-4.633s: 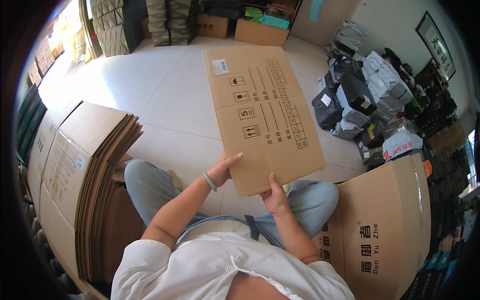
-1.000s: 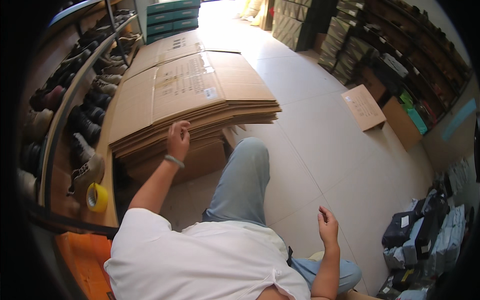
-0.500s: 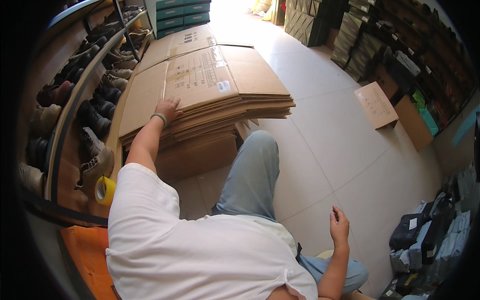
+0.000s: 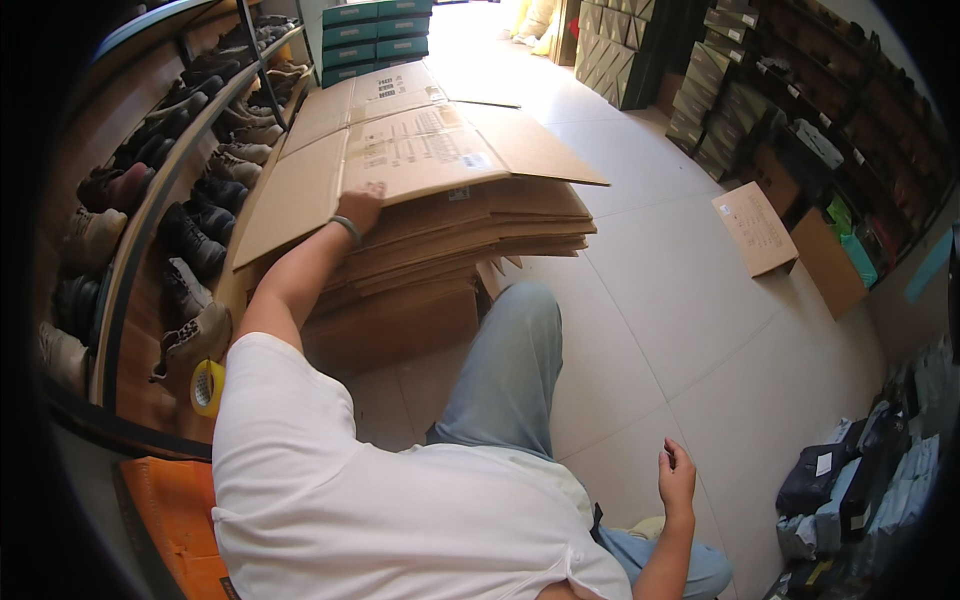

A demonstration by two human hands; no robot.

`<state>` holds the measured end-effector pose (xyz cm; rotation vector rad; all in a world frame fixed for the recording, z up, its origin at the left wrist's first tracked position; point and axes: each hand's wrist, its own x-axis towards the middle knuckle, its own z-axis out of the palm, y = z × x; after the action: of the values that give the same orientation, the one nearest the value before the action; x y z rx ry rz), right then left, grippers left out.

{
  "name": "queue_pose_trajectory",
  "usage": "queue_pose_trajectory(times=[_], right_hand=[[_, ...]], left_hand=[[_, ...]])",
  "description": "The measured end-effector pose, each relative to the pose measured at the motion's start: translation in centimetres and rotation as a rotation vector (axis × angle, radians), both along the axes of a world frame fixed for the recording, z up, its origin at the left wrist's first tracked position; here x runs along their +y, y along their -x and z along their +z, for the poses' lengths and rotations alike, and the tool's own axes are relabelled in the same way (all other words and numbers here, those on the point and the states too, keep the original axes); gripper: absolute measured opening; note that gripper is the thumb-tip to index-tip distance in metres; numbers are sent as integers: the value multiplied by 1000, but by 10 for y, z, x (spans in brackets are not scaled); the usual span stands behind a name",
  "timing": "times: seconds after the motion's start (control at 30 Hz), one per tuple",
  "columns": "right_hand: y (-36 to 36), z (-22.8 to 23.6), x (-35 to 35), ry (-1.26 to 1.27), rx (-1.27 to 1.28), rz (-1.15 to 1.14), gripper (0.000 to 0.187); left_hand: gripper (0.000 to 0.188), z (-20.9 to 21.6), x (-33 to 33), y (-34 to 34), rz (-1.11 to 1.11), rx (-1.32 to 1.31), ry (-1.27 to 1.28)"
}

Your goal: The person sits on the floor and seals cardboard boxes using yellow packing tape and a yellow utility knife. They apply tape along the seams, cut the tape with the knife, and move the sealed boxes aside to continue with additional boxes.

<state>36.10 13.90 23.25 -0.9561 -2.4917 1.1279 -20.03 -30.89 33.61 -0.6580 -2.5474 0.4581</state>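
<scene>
My left hand (image 4: 362, 205) is closed on the near edge of a flattened cardboard box (image 4: 410, 165), the top one of a pile. That edge is raised, so a gap shows between it and the flattened boxes (image 4: 500, 225) below. The fingers curl over the top side and the thumb is hidden. Over the floor at the right, my right hand (image 4: 677, 472) hangs in the air with nothing in it, its fingers loosely bent and a little apart.
Shoe shelves (image 4: 150, 240) run along the left, with yellow tape (image 4: 207, 388) at their near end. Teal shoe boxes (image 4: 375, 40) stand behind the pile. An open carton (image 4: 755, 230) sits on the right floor, and wrapped parcels (image 4: 840, 480) lie at the near right.
My left hand has gone from resting flat on the pile to gripping the top flattened box. Its near edge has risen off the boxes beneath. The right hand sits slightly lower in view.
</scene>
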Motion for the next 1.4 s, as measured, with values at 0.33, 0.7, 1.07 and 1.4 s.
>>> queue_pose_trajectory(times=[0.33, 0.7, 1.07, 1.4], right_hand=[[51, 16, -29, 659, 212, -85, 47], [103, -13, 27, 1506, 649, -280, 57], [49, 2, 61, 1187, 848, -566, 29], [-97, -47, -1, 973, 946, -1168, 24]], left_hand=[[35, -21, 67, -259, -402, 23, -300], [36, -15, 43, -380, -546, -13, -348], [37, 20, 80, -357, -741, -153, -329], [40, -32, 236, -249, -1247, -338, -364]])
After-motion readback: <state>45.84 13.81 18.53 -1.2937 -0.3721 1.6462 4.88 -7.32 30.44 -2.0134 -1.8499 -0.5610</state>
